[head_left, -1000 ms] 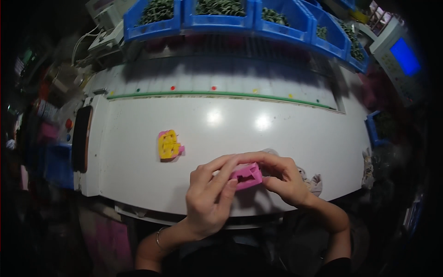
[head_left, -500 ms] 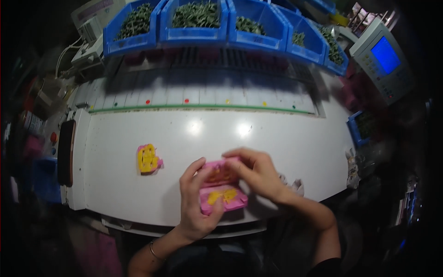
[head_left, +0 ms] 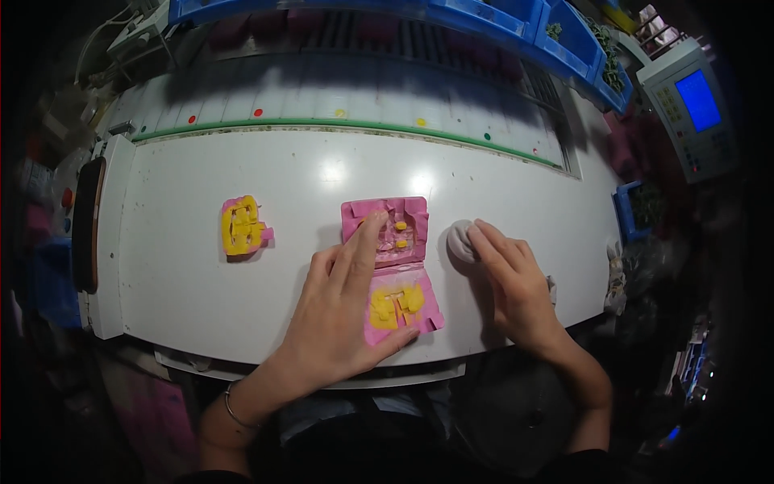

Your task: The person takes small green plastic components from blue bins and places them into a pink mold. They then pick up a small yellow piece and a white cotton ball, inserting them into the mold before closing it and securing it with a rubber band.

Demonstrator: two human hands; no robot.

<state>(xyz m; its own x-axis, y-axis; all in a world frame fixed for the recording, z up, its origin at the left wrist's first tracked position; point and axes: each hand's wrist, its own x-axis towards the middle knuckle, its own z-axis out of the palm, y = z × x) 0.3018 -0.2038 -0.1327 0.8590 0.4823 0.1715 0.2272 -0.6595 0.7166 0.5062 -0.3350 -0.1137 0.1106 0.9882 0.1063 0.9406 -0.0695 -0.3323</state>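
A pink hinged mould (head_left: 415, 206) with yellow patches lies unfolded on the white worktable, its two halves one behind the other. My left hand (head_left: 326, 315) rests across the mould's left side. Its fingers stretch over the far half and the thumb touches the near half's edge; the hand is open. Just right of the mould, my right hand (head_left: 520, 294) has its fingertips closed on a rounded grey lump (head_left: 461, 242), whose material I cannot make out. A second pink-and-yellow moulded piece (head_left: 242, 227) lies apart on the left.
Blue bins (head_left: 568, 40) line the back, some holding green pieces. A green strip (head_left: 322, 127) edges a pale panel with coloured dots. At the right stands a control unit (head_left: 689, 105) with a blue screen. A dark brown pad (head_left: 89, 226) lies along the left edge.
The mould has gone from being held tilted in both hands to lying unfolded on the table. My right hand has left it and taken hold of the grey lump. The view has tilted downward.
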